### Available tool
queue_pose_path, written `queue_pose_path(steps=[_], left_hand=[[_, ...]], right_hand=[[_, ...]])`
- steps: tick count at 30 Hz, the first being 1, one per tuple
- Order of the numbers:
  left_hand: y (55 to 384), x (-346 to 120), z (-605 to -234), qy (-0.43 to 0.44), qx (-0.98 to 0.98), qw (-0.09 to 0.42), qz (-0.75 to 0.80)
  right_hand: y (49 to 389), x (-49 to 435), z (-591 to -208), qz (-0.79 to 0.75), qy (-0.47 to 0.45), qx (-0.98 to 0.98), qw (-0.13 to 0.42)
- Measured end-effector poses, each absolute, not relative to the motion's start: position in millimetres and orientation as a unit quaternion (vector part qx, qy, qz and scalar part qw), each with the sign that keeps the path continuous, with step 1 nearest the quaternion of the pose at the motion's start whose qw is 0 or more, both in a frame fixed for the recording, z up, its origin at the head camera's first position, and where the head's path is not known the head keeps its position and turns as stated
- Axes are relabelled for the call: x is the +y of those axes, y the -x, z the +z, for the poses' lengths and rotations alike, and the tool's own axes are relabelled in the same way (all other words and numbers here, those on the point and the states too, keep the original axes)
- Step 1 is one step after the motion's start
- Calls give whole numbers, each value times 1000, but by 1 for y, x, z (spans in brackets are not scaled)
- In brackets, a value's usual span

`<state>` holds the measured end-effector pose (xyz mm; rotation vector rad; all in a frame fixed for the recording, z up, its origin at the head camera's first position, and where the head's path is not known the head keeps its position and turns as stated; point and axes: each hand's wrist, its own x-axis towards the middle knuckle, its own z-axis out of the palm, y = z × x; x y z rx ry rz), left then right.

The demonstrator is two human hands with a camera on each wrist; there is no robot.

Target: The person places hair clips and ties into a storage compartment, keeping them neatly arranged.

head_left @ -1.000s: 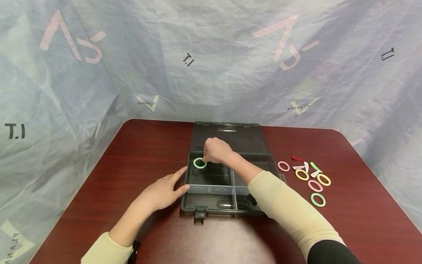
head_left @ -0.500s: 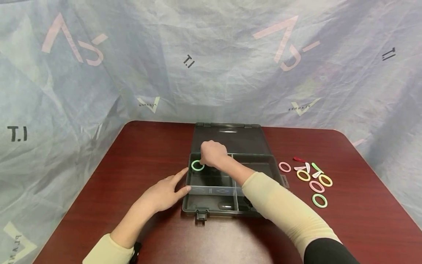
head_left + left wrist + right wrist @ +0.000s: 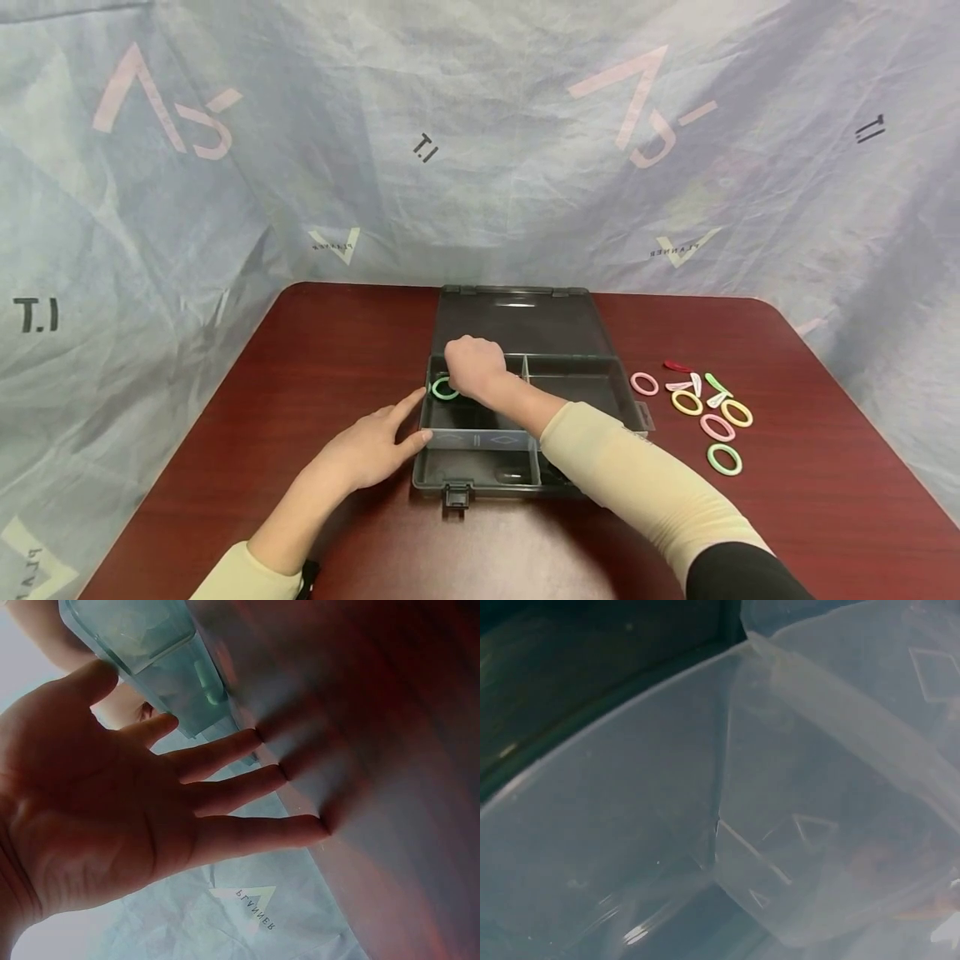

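A dark translucent plastic box, lid folded back, stands on the table with dividers splitting it into compartments. My right hand reaches into its back left compartment and pinches a light green hair tie; the fingertips are hidden behind the hand. My left hand lies at the box's left side, thumb and index finger touching its wall. In the left wrist view the left fingers are spread and nearly straight, several tips on the table. The right wrist view shows only the clear dividers up close.
Right of the box lie pink hair ties, yellow hair ties and another green hair tie. Small hair clips in red, white and green are among them. The opened lid lies behind the box; a printed cloth hangs beyond.
My right hand has moved left and lower within the back left compartment, the green hair tie going along with it. My left hand stays at the box's side. The head view shifts slightly.
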<state>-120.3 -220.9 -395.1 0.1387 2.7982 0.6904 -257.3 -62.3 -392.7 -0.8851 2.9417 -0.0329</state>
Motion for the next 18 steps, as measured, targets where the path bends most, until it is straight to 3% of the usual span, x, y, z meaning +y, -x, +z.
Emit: queue_pose_path(steps=[18], left_hand=[[119,-221,-394,-52,962,128,234]], right_hand=[[258,-57,-384,-59,272,960,43]])
